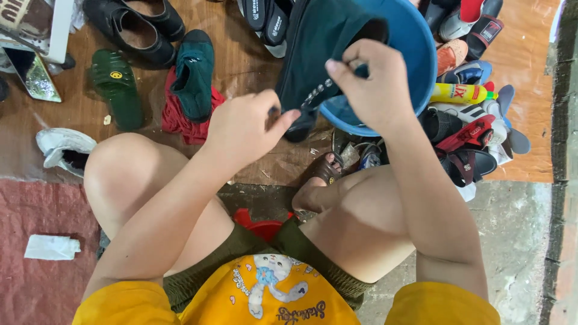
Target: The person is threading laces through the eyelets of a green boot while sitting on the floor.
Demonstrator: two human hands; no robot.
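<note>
Hands first: your left hand [244, 129] and right hand [370, 81] both grip a dark shoe [313, 54], held up over the near left rim of a blue basin [415, 54]. Your left fingers are closed on its lower edge, thumb pressed against it, which steadies the shoe. Your right fingertips are pinched together on its near edge, beside a row of small pale marks, perhaps on a lace or tab; the view is too poor to say which. Holding it above the basin keeps it off the floor [241, 60].

Far left of your left hand, a teal slipper [192, 75] lies on a red cloth [180, 120], with a green sandal [117, 87] just beside and black shoes [141, 27] beyond. Right of the basin sits a heap of mixed footwear [469, 132] with a yellow bottle [457, 93] lying on it. A white shoe [63, 150] rests near your left knee. You sit low, knees apart, so both arms reach forward between them.
</note>
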